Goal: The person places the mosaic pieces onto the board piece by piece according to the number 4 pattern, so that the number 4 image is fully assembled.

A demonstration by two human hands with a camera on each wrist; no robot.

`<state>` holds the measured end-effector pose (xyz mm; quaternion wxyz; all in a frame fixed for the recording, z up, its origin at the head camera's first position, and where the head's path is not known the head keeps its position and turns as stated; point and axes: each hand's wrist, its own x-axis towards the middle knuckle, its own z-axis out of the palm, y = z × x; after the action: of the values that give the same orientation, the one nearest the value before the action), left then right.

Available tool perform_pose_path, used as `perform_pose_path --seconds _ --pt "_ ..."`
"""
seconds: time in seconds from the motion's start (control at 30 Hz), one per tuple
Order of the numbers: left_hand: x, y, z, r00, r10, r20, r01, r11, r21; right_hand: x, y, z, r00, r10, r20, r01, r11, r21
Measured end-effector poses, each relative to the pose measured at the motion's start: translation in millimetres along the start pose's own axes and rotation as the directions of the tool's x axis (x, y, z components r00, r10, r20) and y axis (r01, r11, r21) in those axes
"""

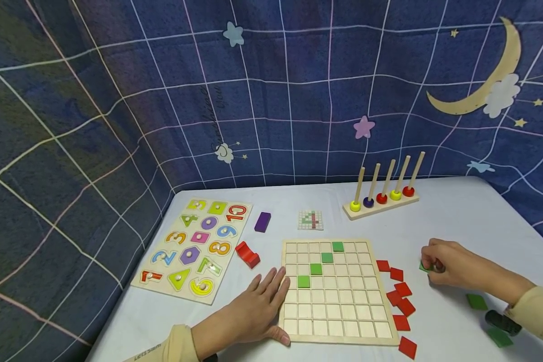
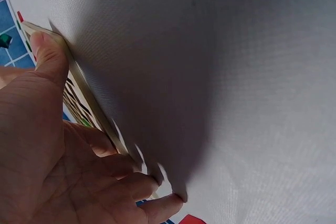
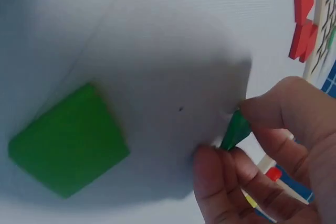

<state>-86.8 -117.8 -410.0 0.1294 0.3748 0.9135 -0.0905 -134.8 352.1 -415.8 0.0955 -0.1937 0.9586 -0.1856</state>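
Taking the wooden grid board on the white bench as the dial, the left hand lies at its 9 o'clock edge, fingers extended and spread against the frame, thumb at the 7 o'clock corner. Well out at 3 o'clock, the right hand pinches a green tile between thumb and fingers, the tile tilted; two loose green tiles lie near that hand, toward its 5 o'clock. Four set green tiles step diagonally across the squares, from 12 o'clock down toward 9. Seven red tiles straggle beside the board from 2 to 4 o'clock. The peg stand sits at 1, a small pattern card at 11, the purple block and red curved block around 10, and the number puzzle farther out between 9 and 10.
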Motion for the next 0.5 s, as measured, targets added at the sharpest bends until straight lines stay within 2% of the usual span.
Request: perform_pose_path --seconds 0.27,0.5 --pt "0.8 1.6 0.3 1.000 -0.004 0.016 0.004 1.000 0.004 3.6 -8.0 -0.1 0.999 -0.052 -0.013 0.052 0.998 -0.034" --pt "0.5 1.3 -0.2 1.000 -0.011 0.014 0.010 1.000 0.012 14.0 -31.6 -1.4 0.990 -0.139 -0.035 0.138 0.990 -0.030"
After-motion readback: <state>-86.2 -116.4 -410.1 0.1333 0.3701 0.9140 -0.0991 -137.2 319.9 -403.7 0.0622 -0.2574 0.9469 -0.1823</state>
